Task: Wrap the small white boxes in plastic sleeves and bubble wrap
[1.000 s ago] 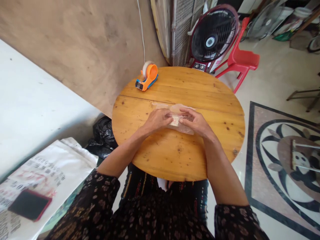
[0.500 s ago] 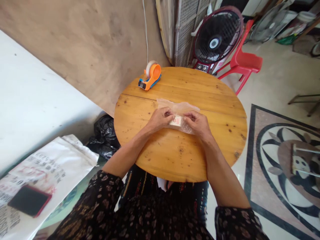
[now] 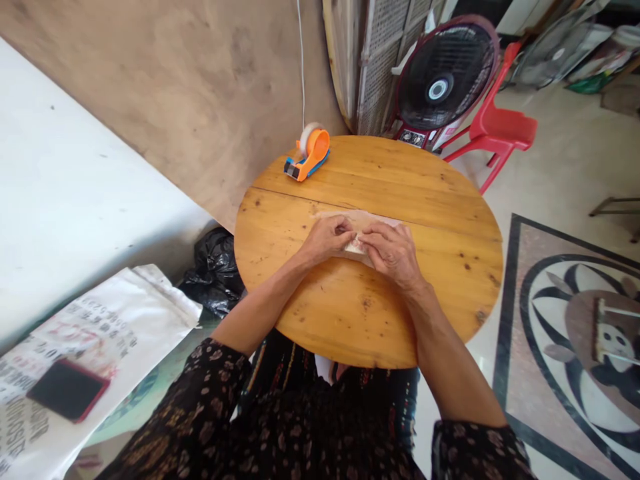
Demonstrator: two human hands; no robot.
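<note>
Mid-fold at frame centre, your left hand [image 3: 327, 238] and right hand [image 3: 393, 248] pinch the bubble-wrap packet [image 3: 357, 245]; next, hold that fold flat.

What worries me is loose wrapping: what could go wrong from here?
The left hand and right hand both pinch the clear crinkled plastic wrap over a small white item; releasing either might let the fold spring open. The orange tape dispenser sits across the round wooden table, beyond both hands, so reaching could loosen the wrap.
</note>
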